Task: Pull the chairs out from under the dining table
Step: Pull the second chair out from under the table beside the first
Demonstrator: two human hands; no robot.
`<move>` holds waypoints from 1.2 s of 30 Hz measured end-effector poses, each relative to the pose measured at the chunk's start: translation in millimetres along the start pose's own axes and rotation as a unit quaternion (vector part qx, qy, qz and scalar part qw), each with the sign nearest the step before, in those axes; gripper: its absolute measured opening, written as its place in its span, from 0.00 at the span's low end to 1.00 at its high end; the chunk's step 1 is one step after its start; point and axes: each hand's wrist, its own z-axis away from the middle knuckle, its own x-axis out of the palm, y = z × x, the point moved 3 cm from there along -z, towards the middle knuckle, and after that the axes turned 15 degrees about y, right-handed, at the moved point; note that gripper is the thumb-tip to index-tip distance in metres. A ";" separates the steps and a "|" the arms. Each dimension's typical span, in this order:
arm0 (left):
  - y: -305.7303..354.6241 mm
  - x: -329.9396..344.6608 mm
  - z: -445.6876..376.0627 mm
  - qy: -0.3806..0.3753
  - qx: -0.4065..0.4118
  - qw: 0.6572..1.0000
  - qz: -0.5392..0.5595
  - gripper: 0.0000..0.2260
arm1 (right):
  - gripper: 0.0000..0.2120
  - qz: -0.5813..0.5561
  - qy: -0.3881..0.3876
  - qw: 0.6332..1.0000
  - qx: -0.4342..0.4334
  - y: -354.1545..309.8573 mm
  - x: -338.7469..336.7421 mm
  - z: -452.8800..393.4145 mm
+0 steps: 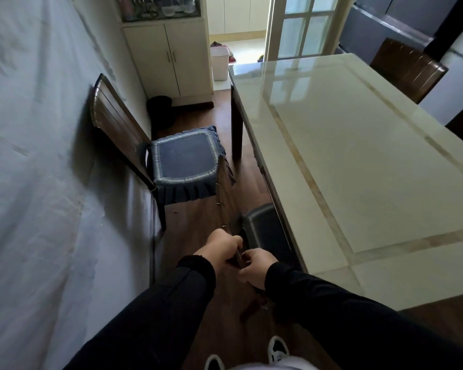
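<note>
Cream table (358,145), blue cushion (182,158), seemingly brown chair (118,121)

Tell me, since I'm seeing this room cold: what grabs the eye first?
The pale glossy dining table fills the right side. At bottom centre the left hand and right hand grip the backrest of a chair whose seat is partly under the table. A second chair, blue-cushioned, stands by the left wall.

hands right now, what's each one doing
Left hand: closed on the chair back.
Right hand: closed on the same chair back.
</note>
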 end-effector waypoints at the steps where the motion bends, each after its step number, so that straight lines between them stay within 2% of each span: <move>1: -5.1 -8.7 -2.1 0.001 -0.002 1.000 0.002 0.06 | 0.15 0.003 -0.003 1.000 0.000 -6.7 7.0 1.9; 7: -41.9 -73.8 -19.3 0.019 -0.008 1.000 -0.009 0.04 | 0.12 0.021 -0.025 0.999 -0.022 -55.1 62.0 10.5; 10: -62.8 -103.9 -30.4 0.017 -0.009 1.000 -0.002 0.07 | 0.15 0.042 -0.038 0.997 -0.044 -78.5 92.1 13.6; 13: -84.6 -130.8 -41.9 0.032 -0.011 0.999 0.001 0.06 | 0.17 0.059 -0.048 0.995 -0.067 -98.8 120.0 17.8; 17: -110.0 -161.0 -50.9 0.045 -0.013 0.999 0.003 0.12 | 0.13 0.057 -0.068 0.993 -0.078 -120.9 150.8 26.9; 21: -126.4 -182.0 -52.9 0.036 -0.031 0.999 0.023 0.13 | 0.11 0.050 -0.085 0.992 -0.078 -135.8 170.6 34.0; 30: -174.1 -235.4 -54.7 0.055 -0.076 0.995 0.034 0.09 | 0.21 0.065 -0.130 0.983 -0.109 -168.8 223.3 56.5; 36: -195.7 -264.5 -54.3 0.084 -0.083 0.993 -0.004 0.08 | 0.19 0.065 -0.151 0.979 -0.117 -185.2 252.4 70.7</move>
